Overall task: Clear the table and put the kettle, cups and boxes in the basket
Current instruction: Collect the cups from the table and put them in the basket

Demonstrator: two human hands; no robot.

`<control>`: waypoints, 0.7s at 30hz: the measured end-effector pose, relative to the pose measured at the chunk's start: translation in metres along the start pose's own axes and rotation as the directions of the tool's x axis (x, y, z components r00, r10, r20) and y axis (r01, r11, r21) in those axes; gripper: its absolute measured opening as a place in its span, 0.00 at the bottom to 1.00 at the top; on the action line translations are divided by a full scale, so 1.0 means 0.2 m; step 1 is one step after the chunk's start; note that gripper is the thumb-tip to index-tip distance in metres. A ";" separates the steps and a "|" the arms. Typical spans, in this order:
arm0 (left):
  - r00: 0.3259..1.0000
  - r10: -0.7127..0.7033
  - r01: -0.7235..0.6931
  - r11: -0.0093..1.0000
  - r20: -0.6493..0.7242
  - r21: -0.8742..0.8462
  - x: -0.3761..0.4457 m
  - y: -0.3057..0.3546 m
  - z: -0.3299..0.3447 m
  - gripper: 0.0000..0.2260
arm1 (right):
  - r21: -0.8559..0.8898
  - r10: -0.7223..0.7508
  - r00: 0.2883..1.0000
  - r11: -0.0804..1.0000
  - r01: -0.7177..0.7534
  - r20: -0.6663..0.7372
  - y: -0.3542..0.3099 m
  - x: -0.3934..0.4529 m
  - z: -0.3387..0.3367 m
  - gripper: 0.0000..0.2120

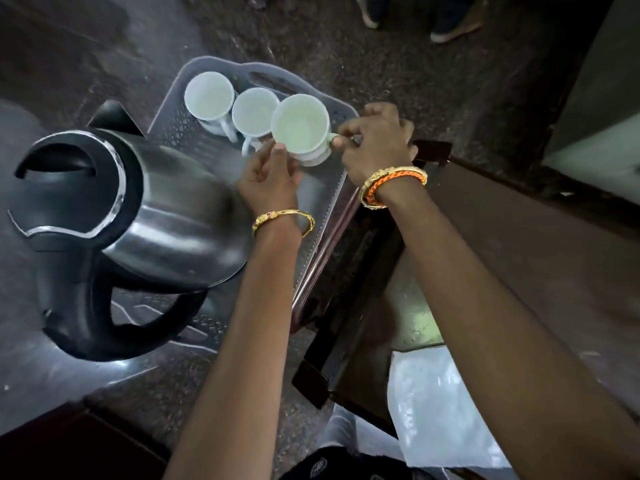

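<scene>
A grey plastic basket [322, 216] stands on the floor beside a dark table. A steel kettle [149, 216] with a black lid and handle fills the basket's near left part. Two white cups [209, 95] [254, 111] stand in a row at its far end. A third white cup [300, 123] is just right of them, over the basket. My right hand [377, 140] pinches this cup's handle. My left hand [270, 178] touches its near rim with the fingertips. No boxes are in view.
The dark brown table [519, 237] runs along the right, with a white cloth or sheet [440, 403] at its near end. Someone's shoes [450, 26] stand on the speckled floor at the far top. A wall or door edge rises at the far right.
</scene>
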State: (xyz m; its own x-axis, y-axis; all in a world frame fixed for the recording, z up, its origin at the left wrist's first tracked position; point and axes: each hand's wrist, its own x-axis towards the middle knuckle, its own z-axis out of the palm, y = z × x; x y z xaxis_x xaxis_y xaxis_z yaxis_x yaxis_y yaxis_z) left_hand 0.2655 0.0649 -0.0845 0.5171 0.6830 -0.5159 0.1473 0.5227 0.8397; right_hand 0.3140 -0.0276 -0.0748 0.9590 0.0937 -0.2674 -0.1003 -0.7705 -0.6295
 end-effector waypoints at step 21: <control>0.604 0.713 -0.770 0.404 0.357 0.494 -0.45 -0.16 -0.03 0.10 | 0.441 0.175 0.772 0.885 0.148 -0.611 0.31 -0.44 -0.09 0.05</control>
State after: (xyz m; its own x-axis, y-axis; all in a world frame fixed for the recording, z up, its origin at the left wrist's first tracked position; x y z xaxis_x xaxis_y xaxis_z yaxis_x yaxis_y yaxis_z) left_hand 0.2094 -0.0099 -0.0671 0.7182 0.6027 0.3479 0.0778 -0.5664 0.8205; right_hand 0.2274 -0.0953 -0.0771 0.8848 -0.4478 0.1291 -0.0635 -0.3904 -0.9185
